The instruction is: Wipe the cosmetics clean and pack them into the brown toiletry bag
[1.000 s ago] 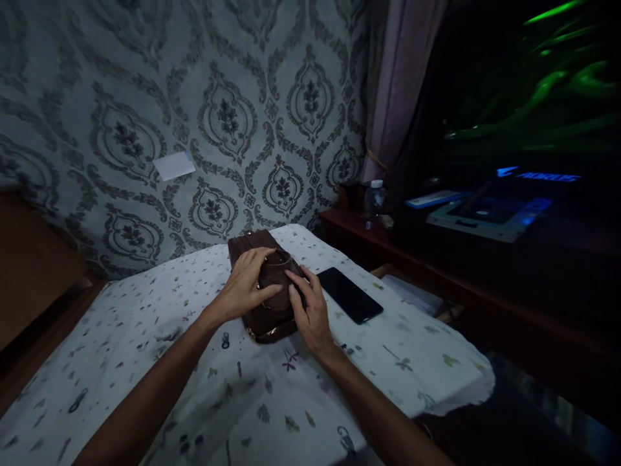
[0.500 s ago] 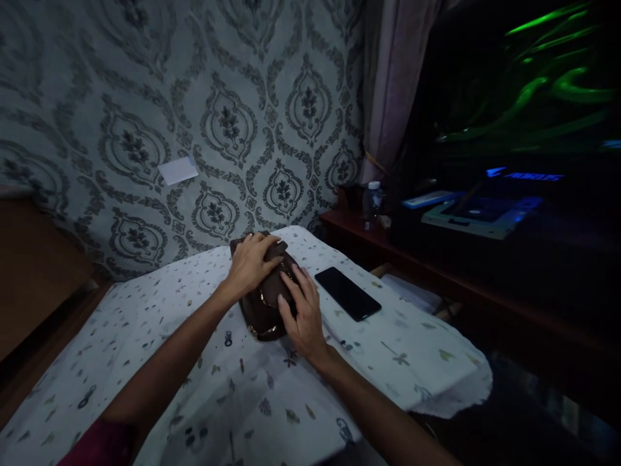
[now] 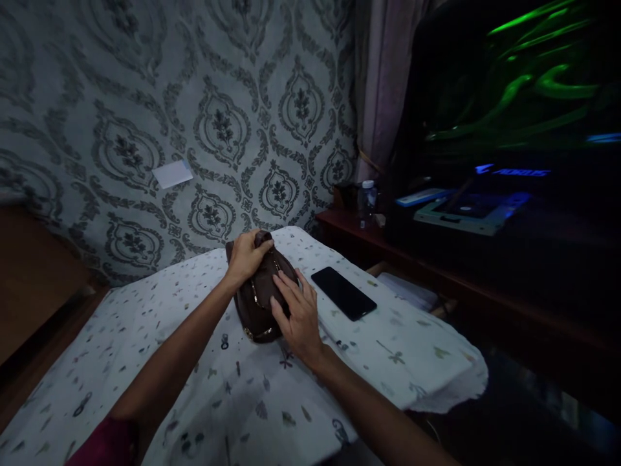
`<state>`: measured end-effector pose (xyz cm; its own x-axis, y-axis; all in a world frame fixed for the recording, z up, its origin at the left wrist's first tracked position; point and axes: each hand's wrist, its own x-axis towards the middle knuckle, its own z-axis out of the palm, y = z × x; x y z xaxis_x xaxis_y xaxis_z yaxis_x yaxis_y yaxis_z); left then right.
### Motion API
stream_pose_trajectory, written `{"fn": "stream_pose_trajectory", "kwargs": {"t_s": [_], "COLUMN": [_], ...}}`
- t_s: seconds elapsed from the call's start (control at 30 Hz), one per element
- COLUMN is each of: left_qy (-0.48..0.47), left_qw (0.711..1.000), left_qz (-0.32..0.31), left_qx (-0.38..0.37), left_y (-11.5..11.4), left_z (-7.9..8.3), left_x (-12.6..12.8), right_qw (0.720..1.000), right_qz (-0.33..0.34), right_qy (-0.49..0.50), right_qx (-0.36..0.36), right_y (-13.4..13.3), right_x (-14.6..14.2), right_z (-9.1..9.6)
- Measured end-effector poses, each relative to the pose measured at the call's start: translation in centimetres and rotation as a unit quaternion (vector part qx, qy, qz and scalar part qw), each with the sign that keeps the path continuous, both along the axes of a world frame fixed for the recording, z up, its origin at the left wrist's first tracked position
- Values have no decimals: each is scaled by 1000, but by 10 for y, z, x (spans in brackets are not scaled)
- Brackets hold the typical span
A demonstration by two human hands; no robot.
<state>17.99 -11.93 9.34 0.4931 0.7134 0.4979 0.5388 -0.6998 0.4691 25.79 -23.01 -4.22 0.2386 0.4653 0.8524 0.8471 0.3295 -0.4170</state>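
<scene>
A small brown handbag (image 3: 264,294) with gold chain trim lies on the patterned white cloth (image 3: 194,401). My left hand (image 3: 246,257) is closed around its far end, with the thumb against a dark rolled part, perhaps the handle; the fingertips are hidden. On the bag's right side rests my right hand (image 3: 299,314), its fingers stretched out and slightly apart. A black smartphone (image 3: 343,293) lies flat to the right of the bag, untouched.
A dark red desk (image 3: 334,223) to the right carries a clear bottle (image 3: 367,197) with a white cap. Behind it, a dark computer case (image 3: 514,116) glows green. A white card (image 3: 173,174) is on the patterned wall. A brown panel (image 3: 39,272) stands at left.
My left hand has drawn its fingers in around the bag's far end, where they lay spread across its top before. My right hand stays on the bag's side. The view has shifted slightly.
</scene>
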Motion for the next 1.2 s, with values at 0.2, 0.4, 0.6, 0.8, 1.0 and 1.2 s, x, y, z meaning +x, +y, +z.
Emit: {"fn": "stream_pose_trajectory", "kwargs": {"t_s": [0.2,0.4,0.6,0.8,1.0,1.2], "left_qy": [-12,-10,47,-3,-23,-23], "left_qw": [996,983,987,975,976,984], "left_qz": [-80,-162,-122,-162,-156,-126], "left_qx": [-32,-84,-95,-149,-153,-123], "left_y": [-5,5,12,13,16,6], "left_z": [-3,8,10,2,-2,-2], "left_x": [-3,-26,-60,-67,-67,-66], "right_qw": [1000,999,997,996,995,995], "right_qz": [-4,-20,18,22,30,18], "right_qy": [-4,-25,-69,-88,-92,-97], "right_qx": [-9,0,29,23,26,5], "right_y": [1,-3,-4,-4,-4,-3], "right_x": [0,1,2,1,0,-2], "right_z": [0,3,7,6,4,1]}}
